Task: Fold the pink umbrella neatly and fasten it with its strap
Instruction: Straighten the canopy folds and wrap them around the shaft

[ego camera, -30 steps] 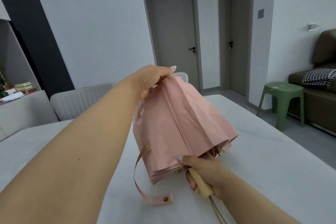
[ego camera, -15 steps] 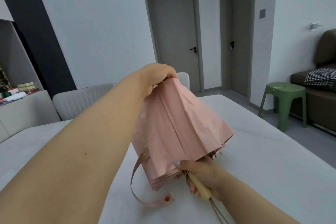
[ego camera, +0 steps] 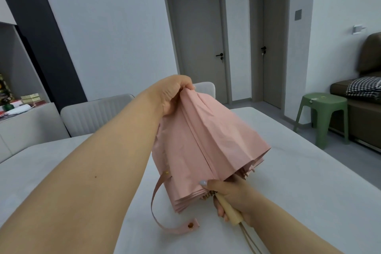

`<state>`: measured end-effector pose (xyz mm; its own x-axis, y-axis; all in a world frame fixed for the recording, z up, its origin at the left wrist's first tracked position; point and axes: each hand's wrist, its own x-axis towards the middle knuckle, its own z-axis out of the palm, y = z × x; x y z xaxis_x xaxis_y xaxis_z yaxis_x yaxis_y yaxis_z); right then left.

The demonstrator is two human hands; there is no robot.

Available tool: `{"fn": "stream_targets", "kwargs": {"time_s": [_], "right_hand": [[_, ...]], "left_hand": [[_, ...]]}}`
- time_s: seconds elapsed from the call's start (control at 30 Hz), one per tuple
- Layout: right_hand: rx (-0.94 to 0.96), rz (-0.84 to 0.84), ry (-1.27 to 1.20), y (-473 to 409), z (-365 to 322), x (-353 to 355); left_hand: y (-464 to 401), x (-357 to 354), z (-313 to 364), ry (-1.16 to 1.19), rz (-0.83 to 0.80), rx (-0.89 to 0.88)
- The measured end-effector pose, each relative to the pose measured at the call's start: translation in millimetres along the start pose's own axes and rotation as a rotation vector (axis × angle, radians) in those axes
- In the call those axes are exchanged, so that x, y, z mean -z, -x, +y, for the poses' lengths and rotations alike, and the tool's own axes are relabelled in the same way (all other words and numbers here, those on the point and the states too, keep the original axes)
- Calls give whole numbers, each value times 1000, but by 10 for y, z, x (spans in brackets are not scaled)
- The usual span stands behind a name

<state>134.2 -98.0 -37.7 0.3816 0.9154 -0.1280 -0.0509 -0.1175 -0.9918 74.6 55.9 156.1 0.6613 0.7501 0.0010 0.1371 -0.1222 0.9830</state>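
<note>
The pink umbrella [ego camera: 206, 146] is collapsed, its loose canopy hanging in pleats above the white table [ego camera: 299, 192]. My left hand [ego camera: 174, 94] grips the canopy's top end, fingers curled over the fabric. My right hand [ego camera: 231, 198] is wrapped round the wooden handle [ego camera: 229, 211] at the lower end, thumb against the canopy's edge. The pink strap [ego camera: 156, 208] hangs free in a loop from the canopy's left side, its snap end [ego camera: 192, 225] lying on the table. A cord trails from the handle's end.
Grey chairs [ego camera: 97, 113] stand behind the table's far edge. A green stool [ego camera: 323, 117] and a dark sofa [ego camera: 362, 109] with a checked cloth are at the right. A shelf with books [ego camera: 24, 103] sits at the left. Two closed doors are in the back wall.
The canopy has shifted slightly and its pleats have gathered a little closer. Both hands keep their grips, and the strap still hangs loose.
</note>
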Motion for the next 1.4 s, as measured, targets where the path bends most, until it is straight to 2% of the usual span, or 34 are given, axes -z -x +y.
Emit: {"fn": "stream_targets", "kwargs": {"time_s": [0.07, 0.2, 0.3, 0.37, 0.6, 0.7, 0.77, 0.83, 1.0, 1.1, 1.3, 1.4], "right_hand": [[-19, -7, -1, -8, 10, 7], [-78, -23, -3, -6, 29, -1], [-69, -24, -7, -9, 35, -4], [-65, -17, -15, -16, 38, -1], [-123, 4, 7, -28, 39, -8], [-124, 22, 36, -22, 37, -16], [-120, 21, 33, -17, 37, -20], [-107, 17, 11, -18, 34, -14], [-72, -12, -39, -1, -6, 10], [-33, -42, -58, 7, 2, 3], [62, -191, -142, 41, -36, 11], [16, -200, -256, 42, -18, 47]], "left_hand": [[-27, 27, -12, 27, 0, -15], [-3, 54, -17, -113, 20, -48], [-44, 128, -52, 36, 63, -73], [-71, 188, -85, 49, 66, -90], [-61, 123, 16, -522, 164, -192], [-29, 20, 37, -794, 131, -187], [-28, 12, 18, -869, 127, -184], [-27, 78, -11, -803, 102, -162], [20, 334, -160, -378, 4, -92], [16, 405, -265, -258, -3, -69], [-35, 474, -353, -353, 97, -176], [-64, 485, -420, -380, 149, -262]]}}
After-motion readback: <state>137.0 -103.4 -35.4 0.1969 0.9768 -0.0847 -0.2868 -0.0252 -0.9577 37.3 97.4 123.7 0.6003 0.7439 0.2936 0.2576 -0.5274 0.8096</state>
